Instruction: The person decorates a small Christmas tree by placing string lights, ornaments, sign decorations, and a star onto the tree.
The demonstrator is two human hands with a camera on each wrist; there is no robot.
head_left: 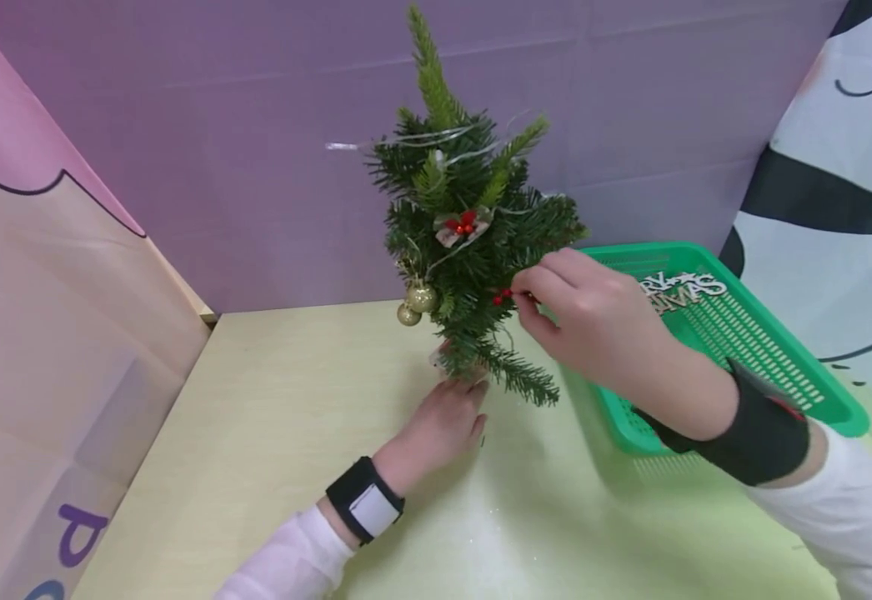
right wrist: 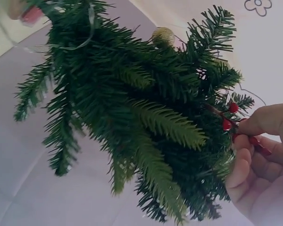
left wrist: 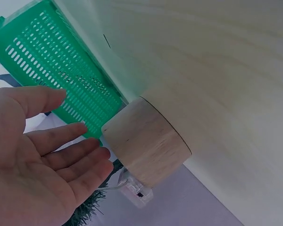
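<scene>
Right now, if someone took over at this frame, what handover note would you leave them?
Left hand: open, fingers straight beside the tree's wooden base on the table.
Right hand: pinching a red berry sprig at the small Christmas tree.
Done: gold baubles and a berry bow already hang on it.
Left: seat the sprig; a Merry Christmas sign lies in the green basket.

White sleeves point(head_left: 293, 558), black wrist straps point(head_left: 364, 500) on both arms.

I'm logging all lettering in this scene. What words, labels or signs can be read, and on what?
"MERRY CHRISTMAS": white cut-out sign lying in the green perforated plastic basket; "MERRY" is partly hidden by the right hand.
Purple letters on the pink side panel: cut off, unreadable.
</scene>
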